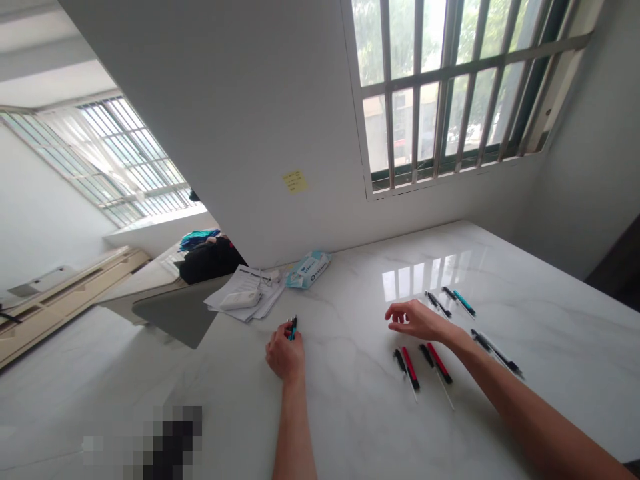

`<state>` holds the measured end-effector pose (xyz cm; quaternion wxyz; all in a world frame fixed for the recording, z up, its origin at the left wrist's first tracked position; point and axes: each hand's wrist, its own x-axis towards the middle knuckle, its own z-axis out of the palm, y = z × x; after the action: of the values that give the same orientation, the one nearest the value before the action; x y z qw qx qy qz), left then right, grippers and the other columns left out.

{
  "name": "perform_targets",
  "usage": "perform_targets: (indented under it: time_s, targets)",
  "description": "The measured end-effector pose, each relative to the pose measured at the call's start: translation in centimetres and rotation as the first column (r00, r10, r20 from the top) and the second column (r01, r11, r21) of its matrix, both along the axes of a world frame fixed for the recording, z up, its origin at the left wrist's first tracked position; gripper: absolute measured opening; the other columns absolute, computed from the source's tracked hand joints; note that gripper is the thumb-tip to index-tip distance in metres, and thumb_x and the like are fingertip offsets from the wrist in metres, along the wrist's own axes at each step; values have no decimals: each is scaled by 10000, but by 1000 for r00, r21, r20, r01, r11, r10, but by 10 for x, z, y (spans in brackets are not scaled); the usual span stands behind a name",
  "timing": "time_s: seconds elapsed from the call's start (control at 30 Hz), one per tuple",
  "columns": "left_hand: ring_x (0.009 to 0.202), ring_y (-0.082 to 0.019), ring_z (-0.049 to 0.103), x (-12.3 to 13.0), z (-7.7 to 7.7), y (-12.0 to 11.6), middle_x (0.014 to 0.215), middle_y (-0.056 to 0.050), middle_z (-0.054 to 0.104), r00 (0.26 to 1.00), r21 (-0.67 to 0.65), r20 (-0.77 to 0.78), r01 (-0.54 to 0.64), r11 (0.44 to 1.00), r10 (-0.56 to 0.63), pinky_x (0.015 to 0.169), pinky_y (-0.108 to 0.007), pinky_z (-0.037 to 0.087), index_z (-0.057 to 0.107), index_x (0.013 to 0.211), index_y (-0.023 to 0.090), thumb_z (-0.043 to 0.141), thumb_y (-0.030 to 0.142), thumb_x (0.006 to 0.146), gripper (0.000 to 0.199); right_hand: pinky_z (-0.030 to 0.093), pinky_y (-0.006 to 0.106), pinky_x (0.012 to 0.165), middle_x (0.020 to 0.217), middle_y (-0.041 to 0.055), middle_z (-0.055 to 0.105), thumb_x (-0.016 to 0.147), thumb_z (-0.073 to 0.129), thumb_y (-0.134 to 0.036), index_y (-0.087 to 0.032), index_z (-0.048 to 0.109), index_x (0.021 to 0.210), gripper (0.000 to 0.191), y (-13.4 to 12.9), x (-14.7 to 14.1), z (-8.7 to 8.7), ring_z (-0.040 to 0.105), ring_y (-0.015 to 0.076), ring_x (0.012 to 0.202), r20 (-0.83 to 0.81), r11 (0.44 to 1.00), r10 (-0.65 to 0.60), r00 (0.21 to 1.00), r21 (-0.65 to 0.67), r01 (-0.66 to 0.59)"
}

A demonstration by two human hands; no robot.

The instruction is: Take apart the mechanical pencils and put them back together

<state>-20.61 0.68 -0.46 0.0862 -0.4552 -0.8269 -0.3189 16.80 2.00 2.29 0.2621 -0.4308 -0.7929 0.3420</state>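
My left hand (286, 355) is closed around a teal and black pen (293, 328), whose dark end sticks out past the fingers. Farther right, my right hand (414, 319) is above the table with its fingers loosely curled, apart from the thumb, and nothing visible in them. Below it lie two red-barrelled pens in pieces: one red barrel (410, 365), another red barrel (440, 363), black parts and thin white refills. Beyond the right wrist are a black pen (438, 304) and a teal pen barrel (464, 302) with its parts. A grey and black pen (497, 352) lies beside the right forearm.
The white marbled table (350, 413) meets a wall with a yellow note (295, 181) and a barred window. Near the wall lie a blue wipes packet (309, 269), papers (265, 307) and a white case (241, 299). A black bag (210, 260) sits farther left.
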Motion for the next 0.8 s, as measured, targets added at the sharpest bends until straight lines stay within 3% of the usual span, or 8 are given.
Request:
perform_targets:
  time_s: [0.17, 0.33, 0.5, 0.8]
  targets:
    - [926, -286, 635, 5, 2, 0, 1002, -79, 746, 999, 83, 0, 35, 996, -35, 799, -365, 444, 755, 1089, 240, 650, 218, 860, 253, 502, 348, 882, 1115, 68, 738, 796, 774, -303, -260, 711, 1258, 468, -19, 1, 21, 665, 253, 1031, 145, 986, 162, 976, -48, -157]
    - [886, -254, 638, 24, 4, 3, 952, -76, 733, 978, 191, -9, 208, 959, -210, 892, -372, 471, 758, 1065, 207, 579, 197, 873, 263, 485, 360, 949, 1235, 68, 701, 715, 821, -216, -289, 624, 1398, 715, -40, 0, 23, 587, 283, 1190, 235, 967, 252, 939, -97, -235]
    - [841, -238, 626, 48, 9, 2, 954, -76, 730, 934, 178, -8, 352, 919, -356, 909, -367, 482, 748, 1075, 202, 539, 228, 890, 281, 483, 375, 959, 1235, 75, 701, 718, 826, -197, -271, 640, 1365, 677, -46, 2, 9, 582, 294, 1187, 251, 975, 218, 943, -23, -220]
    - [855, -235, 633, 68, 17, -2, 963, -78, 741, 905, 164, 120, 388, 907, -408, 889, -363, 503, 749, 1074, 188, 542, 218, 885, 282, 493, 373, 917, 1147, 75, 733, 727, 798, -177, -268, 683, 1314, 605, -44, -4, 0, 614, 296, 1147, 228, 971, 224, 947, 28, -236]
